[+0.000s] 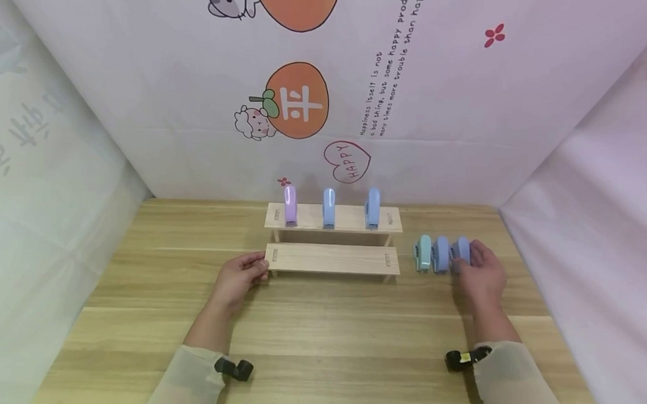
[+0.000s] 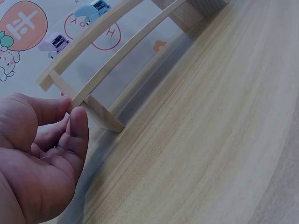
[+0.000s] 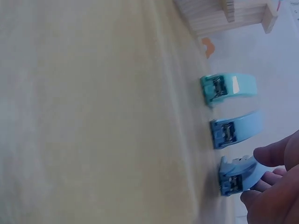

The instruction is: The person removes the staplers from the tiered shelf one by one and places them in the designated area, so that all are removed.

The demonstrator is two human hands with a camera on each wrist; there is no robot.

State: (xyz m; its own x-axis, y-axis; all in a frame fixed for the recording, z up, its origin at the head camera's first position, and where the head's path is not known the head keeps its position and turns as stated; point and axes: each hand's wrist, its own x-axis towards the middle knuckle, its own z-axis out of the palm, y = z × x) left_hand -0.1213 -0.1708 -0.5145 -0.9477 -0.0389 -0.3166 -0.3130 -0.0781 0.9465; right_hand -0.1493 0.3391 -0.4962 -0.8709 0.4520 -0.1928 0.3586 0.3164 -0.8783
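Observation:
My left hand point(image 1: 238, 278) pinches the left end of the lower board of a two-step wooden rack point(image 1: 331, 259), thumb and forefinger at its corner. On the table to the right of the rack, three small staplers stand in a row. The rightmost one, a blue stapler point(image 3: 239, 179), is between the thumb and fingers of my right hand point(image 1: 485, 279). Beside it stand another blue stapler point(image 1: 440, 254) and a mint-green stapler point(image 1: 422, 253). The upper board carries a purple stapler point(image 1: 290, 205) at the left and two blue staplers point(image 1: 329, 208) farther right.
A wood-grain tabletop point(image 1: 327, 342) lies under everything. Behind it rises a white printed cloth point(image 1: 436, 141), with more white cloth at both sides. The rack's thin legs point(image 2: 105, 116) hold its boards above the table. Each wrist wears a black camera point(image 1: 235, 369).

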